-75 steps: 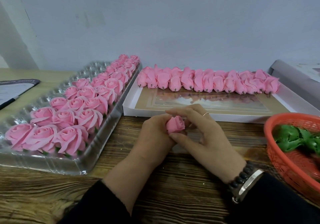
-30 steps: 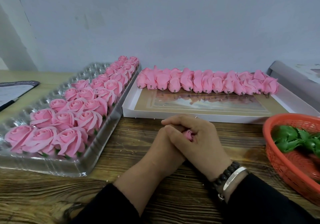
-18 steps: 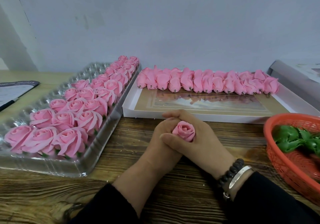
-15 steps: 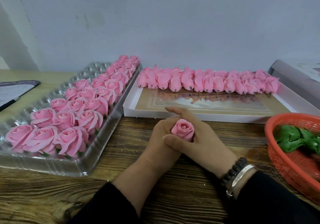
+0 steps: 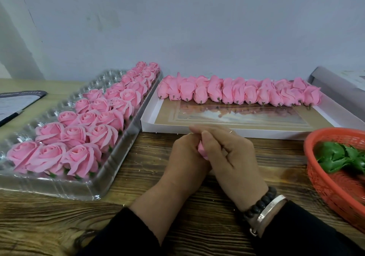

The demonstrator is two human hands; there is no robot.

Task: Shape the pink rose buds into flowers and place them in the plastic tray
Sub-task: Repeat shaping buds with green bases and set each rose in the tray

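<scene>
Closing again: both hands now wrap the rose (exposed moments ago, mostly hidden now), fingers curled round it, probably still shaping, tray next.

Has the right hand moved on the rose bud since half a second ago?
Yes. The right hand has closed over the rose bud, hiding its top; only a pink sliver shows. Both hands remain just before the white box.
</scene>
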